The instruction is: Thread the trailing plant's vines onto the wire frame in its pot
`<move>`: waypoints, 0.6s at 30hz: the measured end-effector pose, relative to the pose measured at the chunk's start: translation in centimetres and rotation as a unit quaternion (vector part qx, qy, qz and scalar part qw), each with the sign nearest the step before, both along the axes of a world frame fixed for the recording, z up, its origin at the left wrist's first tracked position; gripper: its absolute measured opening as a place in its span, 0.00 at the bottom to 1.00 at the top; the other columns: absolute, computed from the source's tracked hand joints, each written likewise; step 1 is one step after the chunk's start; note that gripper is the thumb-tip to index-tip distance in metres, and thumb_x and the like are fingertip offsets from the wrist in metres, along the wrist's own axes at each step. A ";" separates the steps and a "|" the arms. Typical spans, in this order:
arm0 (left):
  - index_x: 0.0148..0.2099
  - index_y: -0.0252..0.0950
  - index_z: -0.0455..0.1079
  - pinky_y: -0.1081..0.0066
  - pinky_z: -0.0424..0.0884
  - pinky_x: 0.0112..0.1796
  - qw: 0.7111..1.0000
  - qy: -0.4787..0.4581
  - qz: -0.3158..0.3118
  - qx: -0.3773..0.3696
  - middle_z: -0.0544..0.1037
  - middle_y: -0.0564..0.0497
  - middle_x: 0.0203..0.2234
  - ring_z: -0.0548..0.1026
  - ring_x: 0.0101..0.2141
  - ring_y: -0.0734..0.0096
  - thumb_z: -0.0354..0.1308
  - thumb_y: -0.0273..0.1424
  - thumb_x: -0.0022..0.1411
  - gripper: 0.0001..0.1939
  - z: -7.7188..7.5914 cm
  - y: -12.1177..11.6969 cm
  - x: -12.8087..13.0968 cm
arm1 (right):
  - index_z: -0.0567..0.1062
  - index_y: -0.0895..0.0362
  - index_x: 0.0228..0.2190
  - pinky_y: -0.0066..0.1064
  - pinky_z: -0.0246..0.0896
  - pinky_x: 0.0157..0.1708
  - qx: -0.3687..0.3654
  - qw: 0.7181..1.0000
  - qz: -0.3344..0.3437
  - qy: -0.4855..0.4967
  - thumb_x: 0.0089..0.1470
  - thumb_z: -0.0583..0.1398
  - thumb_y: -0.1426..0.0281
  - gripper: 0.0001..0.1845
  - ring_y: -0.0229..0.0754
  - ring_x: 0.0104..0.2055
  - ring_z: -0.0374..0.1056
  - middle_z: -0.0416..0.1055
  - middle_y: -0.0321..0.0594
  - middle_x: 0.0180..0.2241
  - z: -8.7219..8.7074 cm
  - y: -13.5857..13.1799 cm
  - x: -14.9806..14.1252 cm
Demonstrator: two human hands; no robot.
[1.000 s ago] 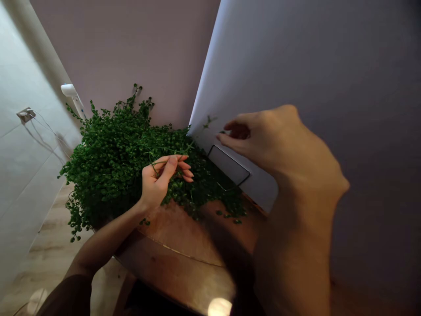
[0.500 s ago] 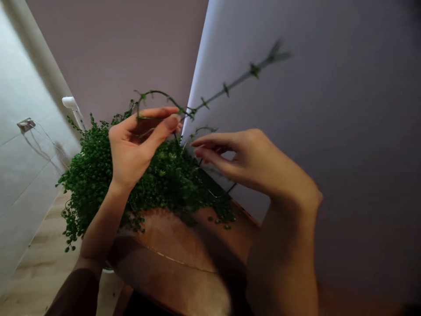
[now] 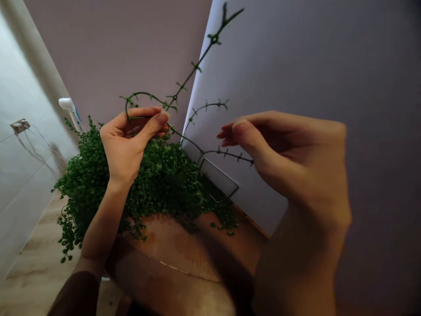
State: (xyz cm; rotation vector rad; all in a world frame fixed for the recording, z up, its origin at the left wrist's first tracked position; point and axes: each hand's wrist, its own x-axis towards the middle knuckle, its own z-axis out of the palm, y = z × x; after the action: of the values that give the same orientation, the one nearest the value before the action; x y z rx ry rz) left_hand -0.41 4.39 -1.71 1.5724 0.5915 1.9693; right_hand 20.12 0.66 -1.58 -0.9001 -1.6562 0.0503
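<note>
I've got the left hand (image 3: 123,147) pinching a thin green stem (image 3: 196,66) above the bushy plant (image 3: 161,175). Right hand (image 3: 289,153) curls nearby; I can't tell if it's gripping anything.

A thin green sprig (image 3: 186,82) slants upward, sparsely leaved.

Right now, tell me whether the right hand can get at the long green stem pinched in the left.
Likely yes: the right hand is turned toward the long green stem, and only a thin curved sprig shows between them, though depth is hard to judge.
</note>
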 end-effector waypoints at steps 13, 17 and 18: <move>0.32 0.36 0.66 0.69 0.79 0.38 0.990 -0.135 -0.016 -0.046 0.78 0.55 0.26 0.81 0.30 0.71 0.73 0.33 0.49 0.17 -0.5 3.1 0.5 | 0.78 0.55 0.27 0.38 0.61 0.25 0.231 0.937 -0.233 0.121 0.51 0.64 0.70 0.02 0.43 0.27 0.67 0.72 0.40 0.25 1.3 -1.0 0.0; 0.31 0.36 0.62 0.70 0.78 0.39 0.988 -0.148 -0.036 -0.041 0.78 0.55 0.29 0.82 0.31 0.71 0.72 0.30 0.50 0.18 -0.9 2.9 1.1 | 0.77 0.54 0.24 0.34 0.58 0.21 0.111 0.978 -0.146 0.096 0.52 0.65 0.67 0.07 0.38 0.21 0.65 0.71 0.35 0.20 1.4 -2.8 0.0; 0.31 0.36 0.61 0.70 0.78 0.39 0.987 -0.146 -0.044 -0.045 0.78 0.55 0.30 0.82 0.32 0.71 0.72 0.29 0.50 0.19 -1.0 2.7 1.3 | 0.77 0.54 0.24 0.33 0.59 0.20 0.062 0.992 -0.101 0.047 0.53 0.65 0.67 0.08 0.38 0.20 0.64 0.71 0.35 0.19 1.4 -3.1 0.0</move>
State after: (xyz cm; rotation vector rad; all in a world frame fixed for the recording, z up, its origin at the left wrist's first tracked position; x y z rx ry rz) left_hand 0.93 7.09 -2.68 1.2058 0.4750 2.0262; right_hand 20.11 -2.47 -0.14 -0.9516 -1.4580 -0.1461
